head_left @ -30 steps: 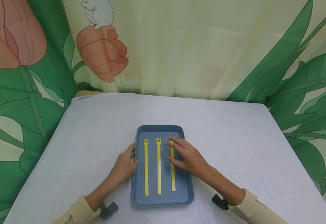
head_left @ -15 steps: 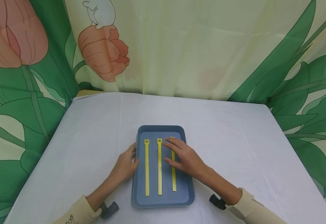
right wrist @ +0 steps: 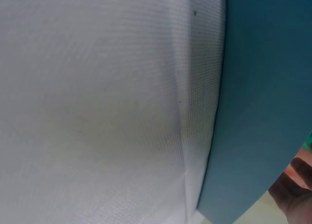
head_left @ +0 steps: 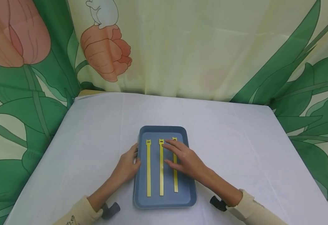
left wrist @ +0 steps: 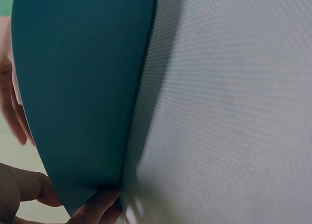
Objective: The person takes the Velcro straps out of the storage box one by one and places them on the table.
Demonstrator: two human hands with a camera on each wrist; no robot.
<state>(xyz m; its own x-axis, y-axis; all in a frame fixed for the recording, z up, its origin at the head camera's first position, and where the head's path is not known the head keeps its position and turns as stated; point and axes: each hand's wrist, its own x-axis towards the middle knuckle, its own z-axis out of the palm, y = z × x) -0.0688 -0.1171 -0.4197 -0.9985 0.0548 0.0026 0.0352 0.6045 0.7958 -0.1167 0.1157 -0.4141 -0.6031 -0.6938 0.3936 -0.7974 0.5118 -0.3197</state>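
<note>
Beyond both hands, a curtain (head_left: 181,47) printed with tulips, leaves and a white animal hangs behind the far edge of the surface (head_left: 102,125), which is draped in white. Behind the left hand (head_left: 127,164) comes a beige sleeve (head_left: 79,212), with a dark device (head_left: 110,211) under that wrist; behind the right hand (head_left: 185,159) are a second sleeve (head_left: 254,207) and a matching device (head_left: 218,203).

The blue tray (head_left: 155,175) lies between the hands. The left hand pinches its near side wall, thumb at the rim and fingertips against the outside, low down. Inside are three yellow straps, roughly parallel, their slotted heads at the far end. The left strap (head_left: 148,168) is nearest the left hand; the middle strap (head_left: 161,168) lies just past the right hand's fingertips. The right strap (head_left: 176,181) runs beneath the right hand, which hides part of its length. That hand has its fingers loosely spread, thumb apart; whether it touches the strap, I cannot tell.
</note>
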